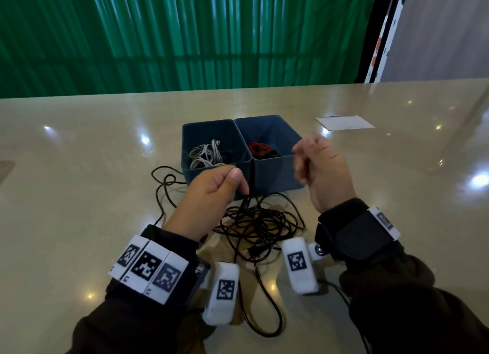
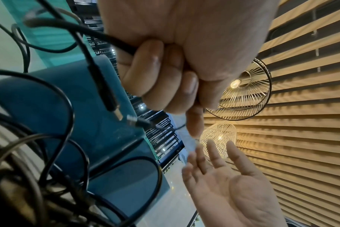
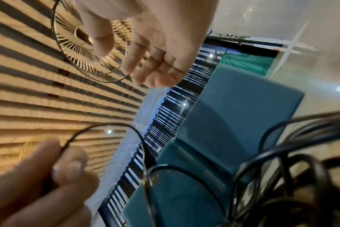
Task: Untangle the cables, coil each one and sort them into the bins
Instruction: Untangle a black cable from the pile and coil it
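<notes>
A tangle of black cables [image 1: 260,222] lies on the table in front of two blue bins. My left hand [image 1: 232,184] grips a black cable strand just above the tangle, fingers and thumb curled round it [image 2: 126,47]. Two black plug ends [image 2: 115,106] dangle beside those fingers. My right hand [image 1: 304,163] hovers over the right bin's near corner, fingers relaxed and holding nothing; its bare palm [image 2: 233,184] shows in the left wrist view. The left bin [image 1: 190,142] holds coiled grey cables [image 1: 205,156]. The right bin [image 1: 288,139] holds a red cable [image 1: 258,148] with some black cable.
The beige table [image 1: 79,168] is glossy. A white paper sheet [image 1: 345,122] lies at the back right. Loose black loops run left of the bins [image 1: 161,184] and toward me between my wrists [image 1: 264,314]. A green curtain hangs behind the far edge.
</notes>
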Motion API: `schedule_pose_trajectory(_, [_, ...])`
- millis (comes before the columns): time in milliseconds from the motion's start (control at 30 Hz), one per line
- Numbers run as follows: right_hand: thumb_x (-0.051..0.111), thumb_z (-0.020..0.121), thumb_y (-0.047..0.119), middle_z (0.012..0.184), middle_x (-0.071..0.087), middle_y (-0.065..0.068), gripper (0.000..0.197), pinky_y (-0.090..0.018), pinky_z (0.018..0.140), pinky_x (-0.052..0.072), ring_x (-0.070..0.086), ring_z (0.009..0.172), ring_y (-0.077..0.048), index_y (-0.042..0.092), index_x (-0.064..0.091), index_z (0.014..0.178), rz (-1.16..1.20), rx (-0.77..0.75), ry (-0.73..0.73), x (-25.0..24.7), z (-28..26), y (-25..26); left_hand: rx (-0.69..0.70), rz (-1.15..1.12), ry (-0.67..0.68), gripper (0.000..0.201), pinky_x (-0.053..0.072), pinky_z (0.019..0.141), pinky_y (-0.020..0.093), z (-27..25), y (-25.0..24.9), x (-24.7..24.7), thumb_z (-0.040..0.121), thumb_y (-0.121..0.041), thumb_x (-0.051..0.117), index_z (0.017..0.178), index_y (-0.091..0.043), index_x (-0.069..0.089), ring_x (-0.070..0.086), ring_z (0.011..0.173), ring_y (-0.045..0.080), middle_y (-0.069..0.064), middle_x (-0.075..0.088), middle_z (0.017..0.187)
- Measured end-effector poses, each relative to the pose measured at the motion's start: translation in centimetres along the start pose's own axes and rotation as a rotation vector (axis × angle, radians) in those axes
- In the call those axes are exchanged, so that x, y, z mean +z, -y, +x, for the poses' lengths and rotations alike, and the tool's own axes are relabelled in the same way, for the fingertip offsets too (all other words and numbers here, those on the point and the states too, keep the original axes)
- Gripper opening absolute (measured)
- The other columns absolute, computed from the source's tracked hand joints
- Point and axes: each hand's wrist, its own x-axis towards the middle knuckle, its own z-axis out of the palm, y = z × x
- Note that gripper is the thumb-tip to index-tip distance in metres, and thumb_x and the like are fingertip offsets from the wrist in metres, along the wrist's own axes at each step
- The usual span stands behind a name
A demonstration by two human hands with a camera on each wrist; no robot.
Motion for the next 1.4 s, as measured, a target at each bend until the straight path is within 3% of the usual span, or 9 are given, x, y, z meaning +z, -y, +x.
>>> schedule_pose_trajectory(167, [0.054, 0.085, 0.031, 0.089, 0.065, 0.0, 0.024, -0.026, 0.081, 0.049, 0.063, 0.088, -0.014, 0.015, 0.059, 0.103, -0.147, -0.031, 0.31, 0.6, -0.2, -0.8, 0.065, 0.071, 0.093, 0.039, 0.034, 0.054, 0.01, -0.4, -0.7, 0.1, 0.099, -0.024, 0.045, 0.069, -0.01, 0.067, 0.047, 0.053, -0.001, -0.019, 0.052, 0.052])
schedule_pose_trajectory(300, [0.039, 0.093, 0.028, 0.046, 0.039, 0.007, 0.032, -0.024, 0.047, 0.041, 0.035, 0.041, -0.009, 0.015, 0.062, 0.076, -0.012, 0.28, 0.576, 2.3, -1.5, -0.8, 0.135, 0.078, -0.096, 0.035, 0.034, 0.055, 0.009, 0.0, -0.1, -0.5, 0.091, -0.03, 0.046, 0.063, -0.016, 0.06, 0.048, 0.055, 0.0, -0.013, 0.052, 0.054])
schedule_pose_trajectory(467, [0.042, 0.093, 0.042, 0.044, 0.023, 0.006, 0.043, -0.013, 0.036, 0.022, 0.019, 0.036, -0.006, 0.009, 0.057, 0.07, 0.506, 0.546, 0.79, 2.8, -2.2, -0.9, 0.093, 0.133, -0.111, 0.03, 0.033, 0.055, 0.01, 0.4, 0.7, -1.0, 0.095, -0.029, 0.049, 0.067, -0.023, 0.06, 0.046, 0.056, -0.004, -0.018, 0.053, 0.055])
schedule_pose_trajectory(567, [0.041, 0.096, 0.032, 0.049, 0.036, 0.003, 0.039, -0.016, 0.037, 0.034, 0.034, 0.039, -0.006, 0.005, 0.06, 0.076, 0.771, 0.492, 0.774, 2.8, -2.0, -0.9, 0.032, 0.133, 0.066, 0.029, 0.034, 0.057, 0.008, 0.5, 0.8, -0.3, 0.098, -0.015, 0.046, 0.078, -0.028, 0.063, 0.05, 0.059, -0.008, -0.026, 0.057, 0.061])
schedule_pose_trajectory(667, [0.053, 0.092, 0.029, 0.072, 0.058, -0.005, 0.028, -0.016, 0.046, 0.046, 0.055, 0.057, -0.01, 0.006, 0.069, 0.085, 0.73, 0.392, 0.669, 2.6, -2.0, -1.3, -0.022, 0.106, 0.175, 0.023, 0.047, 0.068, 0.025, 0.4, 0.8, 0.3, 0.098, -0.018, 0.047, 0.088, -0.022, 0.067, 0.06, 0.071, 0.01, -0.007, 0.068, 0.075])
schedule_pose_trajectory(833, [0.057, 0.089, 0.02, 0.066, 0.055, 0.004, 0.026, -0.01, 0.037, 0.025, 0.029, 0.044, 0.0, 0.011, 0.066, 0.111, 0.688, 0.516, 0.757, 3.0, -2.2, -1.9, -0.125, 0.179, 0.254, 0.037, 0.042, 0.068, 0.016, 0.5, 1.7, 1.0, 0.093, -0.01, 0.053, 0.075, -0.04, 0.063, 0.057, 0.07, -0.012, -0.02, 0.065, 0.069])
schedule_pose_trajectory(1000, [0.028, 0.095, 0.043, 0.044, 0.025, 0.009, 0.054, -0.013, 0.036, 0.015, 0.013, 0.039, -0.005, 0.01, 0.067, 0.113, 0.546, 0.621, 0.643, 2.6, -1.7, -0.7, -0.098, 0.223, 0.085, 0.031, 0.044, 0.073, 0.011, 0.7, 2.1, 0.9, 0.095, -0.014, 0.051, 0.094, -0.042, 0.066, 0.059, 0.079, -0.008, -0.016, 0.067, 0.079])
schedule_pose_trajectory(1167, [0.03, 0.1, 0.016, 0.057, 0.05, 0.001, 0.035, -0.017, 0.038, 0.023, 0.036, 0.042, -0.006, 0.005, 0.063, 0.095, 0.214, 0.55, 0.446, 2.1, -1.4, -0.7, 0.009, 0.2, -0.124, 0.024, 0.035, 0.069, -0.001, 0.8, 1.7, 0.2, 0.094, -0.009, 0.052, 0.106, -0.019, 0.07, 0.054, 0.08, -0.02, -0.019, 0.064, 0.087])
schedule_pose_trajectory(1400, [0.048, 0.093, 0.033, 0.059, 0.058, 0.003, 0.035, -0.013, 0.039, 0.029, 0.041, 0.044, -0.001, 0.007, 0.068, 0.105, 0.636, 0.476, 0.764, 2.2, -1.7, -0.7, -0.057, 0.127, -0.022, 0.024, 0.039, 0.066, 0.009, 0.6, 1.5, 0.5, 0.094, -0.011, 0.053, 0.094, -0.028, 0.07, 0.057, 0.069, -0.009, -0.023, 0.064, 0.069])
